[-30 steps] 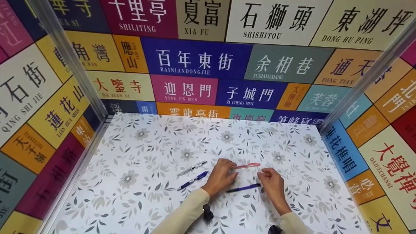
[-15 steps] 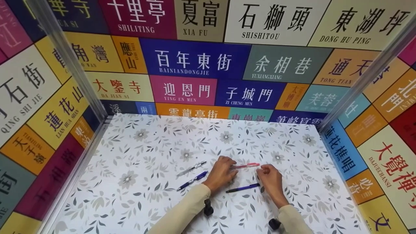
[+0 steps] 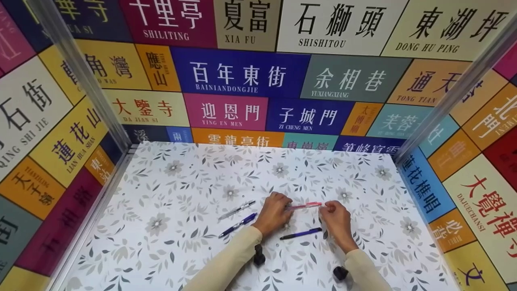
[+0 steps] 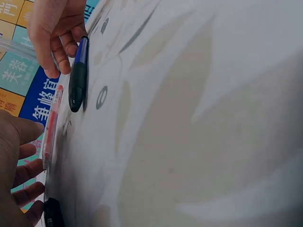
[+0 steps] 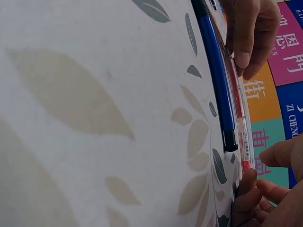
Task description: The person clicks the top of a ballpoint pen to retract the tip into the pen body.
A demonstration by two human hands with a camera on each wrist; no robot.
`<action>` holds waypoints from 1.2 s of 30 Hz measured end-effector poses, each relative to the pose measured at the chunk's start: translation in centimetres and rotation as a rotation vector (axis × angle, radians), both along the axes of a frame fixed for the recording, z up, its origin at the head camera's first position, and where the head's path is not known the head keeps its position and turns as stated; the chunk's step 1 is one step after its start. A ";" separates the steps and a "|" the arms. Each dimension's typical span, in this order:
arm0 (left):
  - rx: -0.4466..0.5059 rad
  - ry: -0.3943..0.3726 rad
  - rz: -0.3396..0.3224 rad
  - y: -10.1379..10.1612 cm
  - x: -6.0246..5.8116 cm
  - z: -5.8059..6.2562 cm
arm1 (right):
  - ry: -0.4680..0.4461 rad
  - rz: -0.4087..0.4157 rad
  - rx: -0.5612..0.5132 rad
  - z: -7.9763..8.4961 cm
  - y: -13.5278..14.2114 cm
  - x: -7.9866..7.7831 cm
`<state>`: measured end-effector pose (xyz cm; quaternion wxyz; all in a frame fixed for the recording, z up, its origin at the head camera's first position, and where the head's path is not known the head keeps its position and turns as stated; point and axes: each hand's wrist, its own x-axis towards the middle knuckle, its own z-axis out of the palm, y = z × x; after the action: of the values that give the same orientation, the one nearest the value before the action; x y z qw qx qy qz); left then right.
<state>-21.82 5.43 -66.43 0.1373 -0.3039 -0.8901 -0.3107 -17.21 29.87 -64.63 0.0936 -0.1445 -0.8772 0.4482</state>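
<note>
A clear pen with a pink-red end (image 3: 305,206) lies on the floral tabletop between the two hands. My left hand (image 3: 274,216) rests at its left end, fingers loosely bent and spread, fingertips right at the barrel in the left wrist view. At the pink end is my right hand (image 3: 338,222); in the right wrist view its fingertips (image 5: 248,182) meet that end while the thumb stands apart. Nearer the person, a blue pen with a dark grip (image 3: 301,233) lies below the pink-ended one, untouched.
Left of the left hand lie a clear pen with a dark tip (image 3: 237,210) and another blue pen (image 3: 238,225), roughly parallel. Walls with coloured name panels (image 3: 242,72) enclose the white floral table (image 3: 194,250) at the back and sides.
The right hand has shifted slightly forward, closer to the pink end of the pen. The left hand and the pens stay almost where they were.
</note>
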 end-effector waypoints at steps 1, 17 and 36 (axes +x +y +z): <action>-0.001 0.005 0.003 0.0 -0.1 -0.1 | -0.003 0.001 0.004 0.0 0.0 -0.1; 0.001 0.045 -0.008 0.0 -0.3 -0.2 | 0.018 0.012 0.084 -0.1 -0.6 -1.0; -0.019 0.066 0.008 0.2 -0.8 -1.4 | -0.038 -0.012 0.128 -0.5 -0.9 -1.5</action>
<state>-22.59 5.63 -67.88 0.1651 -0.3119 -0.8891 -0.2916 -18.68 29.01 -65.15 0.0885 -0.1522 -0.9048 0.3876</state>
